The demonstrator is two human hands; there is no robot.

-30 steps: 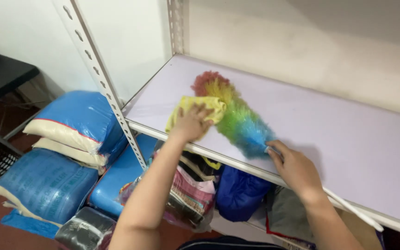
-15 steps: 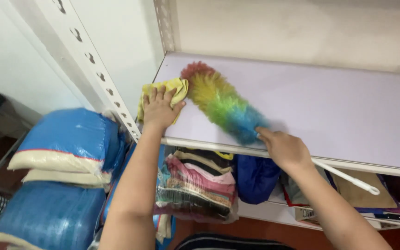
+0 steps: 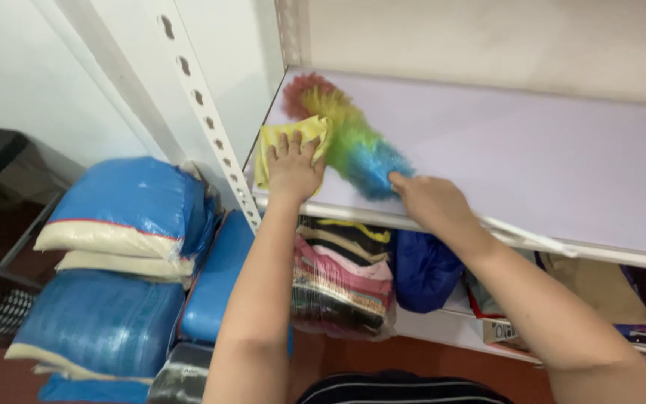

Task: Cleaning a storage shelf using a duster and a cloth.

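Left hand (image 3: 293,170) lies flat, fingers spread on the yellow cloth (image 3: 285,142) at the shelf's (image 3: 532,157) front-left corner. Right hand (image 3: 431,202) is closed around the rainbow feather duster (image 3: 345,135), its long axis diagonal, red tip toward the back-left corner, white handle (image 3: 528,241) trailing right along the shelf's front edge.

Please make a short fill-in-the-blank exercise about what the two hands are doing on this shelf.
1. The left hand presses a ____ cloth on the shelf.
2. The right hand holds a rainbow-coloured ____ by its white handle.
3. The stacked sacks beside the rack are mostly ____.

Missing words: yellow; duster; blue
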